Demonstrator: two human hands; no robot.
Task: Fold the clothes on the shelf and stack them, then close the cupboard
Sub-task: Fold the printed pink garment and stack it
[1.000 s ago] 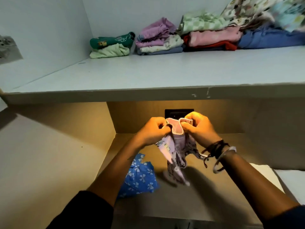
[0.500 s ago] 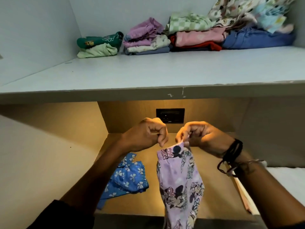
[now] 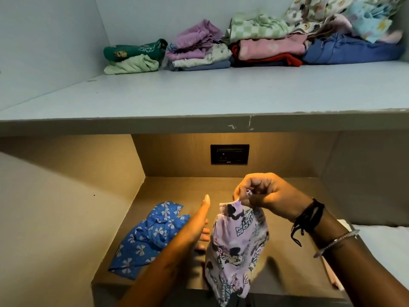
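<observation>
The upper shelf (image 3: pixel 199 96) is open in front; folded stacks (image 3: pixel 199 54) line its back. A blue garment (image 3: pixel 150 235) covers the lower shelf (image 3: pixel 177 189) at left.

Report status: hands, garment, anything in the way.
Right hand pinches waistband of lilac garment, hanging free. Left hand open beside it. Blue bow-print garment lies unfolded on lower shelf, left of hands.

The lilac garment (image 3: pixel 236 247) in my right hand (image 3: pixel 265 193) carries cartoon mice. At eight o'clock, a blue cloth (image 3: pixel 150 235) with white bows; at twelve, a green-checked piece (image 3: pixel 254 27).
</observation>
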